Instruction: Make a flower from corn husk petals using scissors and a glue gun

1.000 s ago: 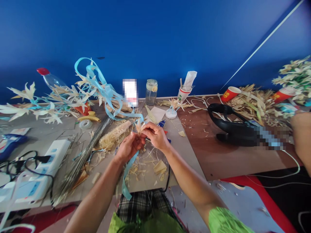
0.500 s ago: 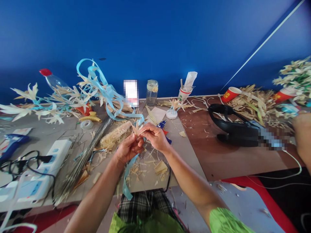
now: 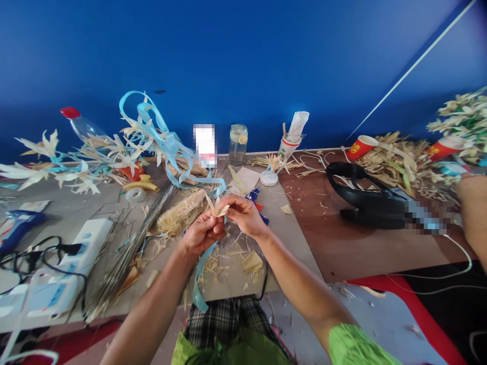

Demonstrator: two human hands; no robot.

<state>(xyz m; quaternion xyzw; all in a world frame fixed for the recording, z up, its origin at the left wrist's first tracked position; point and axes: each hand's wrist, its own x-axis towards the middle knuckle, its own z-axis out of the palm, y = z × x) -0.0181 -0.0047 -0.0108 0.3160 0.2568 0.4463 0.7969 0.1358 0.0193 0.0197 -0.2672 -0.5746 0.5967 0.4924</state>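
Note:
Between my hands, over the middle of the table, is a small pale corn-husk flower (image 3: 215, 207) with pointed petals. My left hand (image 3: 203, 232) is closed, pinching the flower's base between thumb and fingers. From the right, my right hand (image 3: 244, 215) pinches one of its petals, fingers pressed together. A light-blue ribbon (image 3: 199, 284) hangs below my hands over the table's front edge. Just left of the flower lies a bare corn cob (image 3: 181, 212). Behind my right hand a blue tool (image 3: 263, 215) is partly hidden.
Grey wires (image 3: 146, 241) lie in a bundle at left, beside a white power strip (image 3: 76, 268). Blue-stemmed husk flowers (image 3: 85, 170) fill the back left. A glass jar (image 3: 238, 147) stands at the wall. Black headgear (image 3: 365, 203) rests at right, near another person's arm (image 3: 473, 213).
My right fingers have shifted slightly on the flower, and a petal now spreads outward to the right, looking wider. My left hand has stayed nearly still.

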